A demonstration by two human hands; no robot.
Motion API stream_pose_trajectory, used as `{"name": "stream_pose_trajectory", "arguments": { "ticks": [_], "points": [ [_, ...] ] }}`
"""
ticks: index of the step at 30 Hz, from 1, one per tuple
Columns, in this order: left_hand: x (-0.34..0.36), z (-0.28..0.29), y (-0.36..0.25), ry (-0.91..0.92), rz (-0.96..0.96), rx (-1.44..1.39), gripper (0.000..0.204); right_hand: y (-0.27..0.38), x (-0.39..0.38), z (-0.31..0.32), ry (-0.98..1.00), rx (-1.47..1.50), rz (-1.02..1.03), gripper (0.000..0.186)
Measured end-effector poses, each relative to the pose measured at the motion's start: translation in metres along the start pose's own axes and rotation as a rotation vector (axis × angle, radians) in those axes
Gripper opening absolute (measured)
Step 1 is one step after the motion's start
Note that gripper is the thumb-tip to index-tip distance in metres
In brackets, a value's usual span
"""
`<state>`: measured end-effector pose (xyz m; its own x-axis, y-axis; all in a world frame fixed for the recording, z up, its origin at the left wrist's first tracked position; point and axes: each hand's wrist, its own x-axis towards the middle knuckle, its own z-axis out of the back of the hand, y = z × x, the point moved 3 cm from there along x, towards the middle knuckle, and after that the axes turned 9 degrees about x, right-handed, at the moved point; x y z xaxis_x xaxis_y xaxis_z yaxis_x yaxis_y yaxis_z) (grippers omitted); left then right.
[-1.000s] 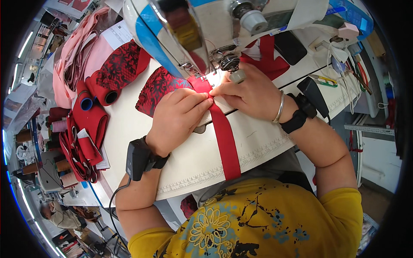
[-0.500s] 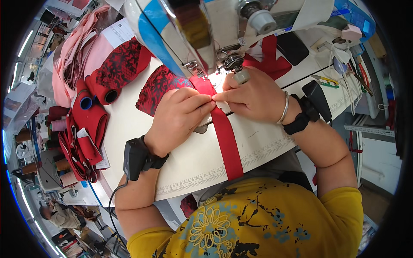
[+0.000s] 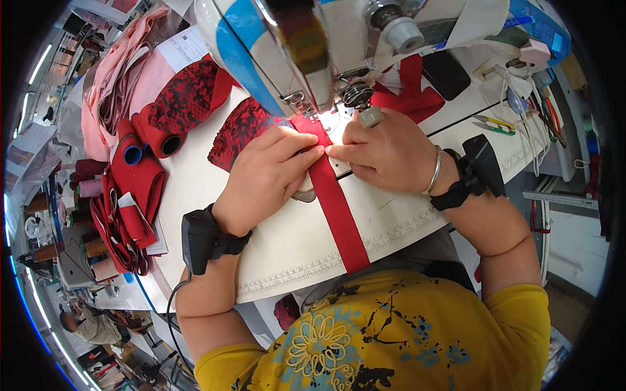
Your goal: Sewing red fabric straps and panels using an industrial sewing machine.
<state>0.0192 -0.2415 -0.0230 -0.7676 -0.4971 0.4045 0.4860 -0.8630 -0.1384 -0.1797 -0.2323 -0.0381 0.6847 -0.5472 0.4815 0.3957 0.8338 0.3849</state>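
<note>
A long red fabric strip (image 3: 340, 225) runs from beneath the needle area of a white and blue sewing machine (image 3: 242, 45) down over the table's front edge. My left hand (image 3: 262, 174) lies on the strip's left side, its fingers together and gripping the cloth near the needle. From the right, my right hand (image 3: 389, 155) pinches the strip's right edge, its index fingertip almost touching the left fingertips. Red and black patterned fabric (image 3: 238, 133) lies left of the needle, partly hidden by my left hand and the machine. The tips of both thumbs are hidden.
To the left lie a second patterned piece (image 3: 182, 98), red fabric rolls (image 3: 132, 154), folded red cloth (image 3: 140, 189) and pink fabric (image 3: 107, 98). Thread snips (image 3: 493, 125), a black phone-like slab (image 3: 445, 75) and white cables (image 3: 531, 124) are at right. A person (image 3: 94, 324) sits far left.
My left fingers have straightened and lie flatter along the strip. The strip just below my hands has shifted slightly left. My right hand has hardly moved.
</note>
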Motion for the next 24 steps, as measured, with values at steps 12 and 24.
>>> {"name": "stream_pose_trajectory", "arguments": {
  "ticks": [12, 24],
  "points": [
    [-0.005, -0.004, 0.004, 0.005, 0.019, -0.029, 0.042, 0.017, 0.002, -0.008, 0.107, -0.042, -0.016, 0.011],
    [-0.006, -0.004, 0.004, -0.011, 0.04, -0.033, 0.041, 0.016, 0.0, -0.009, 0.108, -0.042, 0.004, 0.005]
  ]
}}
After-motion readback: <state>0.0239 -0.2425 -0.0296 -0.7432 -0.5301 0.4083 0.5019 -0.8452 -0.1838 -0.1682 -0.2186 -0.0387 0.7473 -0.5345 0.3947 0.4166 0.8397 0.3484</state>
